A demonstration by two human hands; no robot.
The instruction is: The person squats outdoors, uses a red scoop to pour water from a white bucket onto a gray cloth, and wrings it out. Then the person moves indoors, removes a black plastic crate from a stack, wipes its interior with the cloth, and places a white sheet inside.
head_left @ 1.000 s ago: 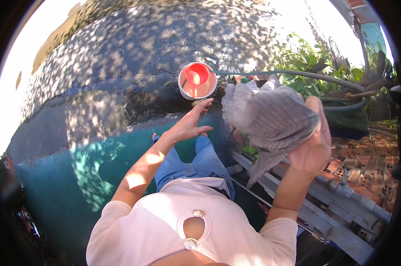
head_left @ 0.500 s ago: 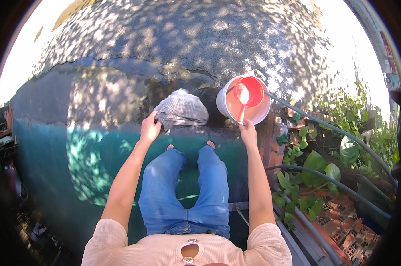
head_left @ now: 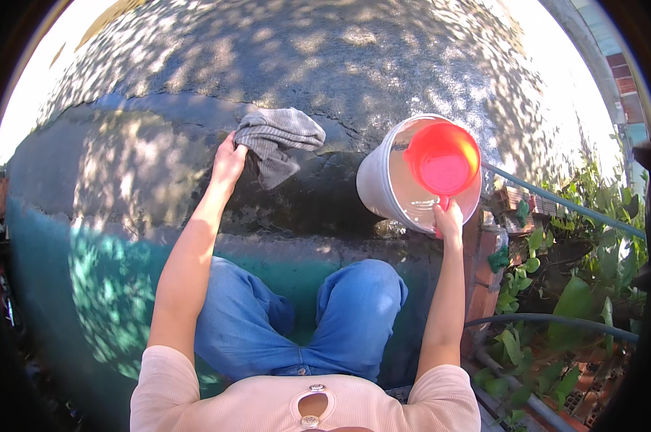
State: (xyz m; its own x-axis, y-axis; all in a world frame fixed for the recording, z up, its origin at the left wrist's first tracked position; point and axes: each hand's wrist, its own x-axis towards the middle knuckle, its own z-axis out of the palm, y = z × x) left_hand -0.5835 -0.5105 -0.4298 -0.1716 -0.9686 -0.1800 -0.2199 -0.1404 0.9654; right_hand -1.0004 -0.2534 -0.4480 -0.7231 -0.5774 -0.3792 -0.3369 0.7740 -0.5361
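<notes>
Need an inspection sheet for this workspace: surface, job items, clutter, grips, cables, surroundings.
Surface: grey ground dappled with sun, with a darker, wet-looking patch; teal strip nearer the person.
Job's things: grey striped cloth, bunched, ground contact unclear; red scoop over the mouth of the white bucket, which holds liquid.
Clutter: reddish bricks right of the bucket.
Grips: left grip closed on the cloth's left edge; right grip closed on the scoop's handle.
Cables: nothing seen; greenish hose right of the bucket, dark hose lower down.
Surroundings: leafy plants at right.
</notes>
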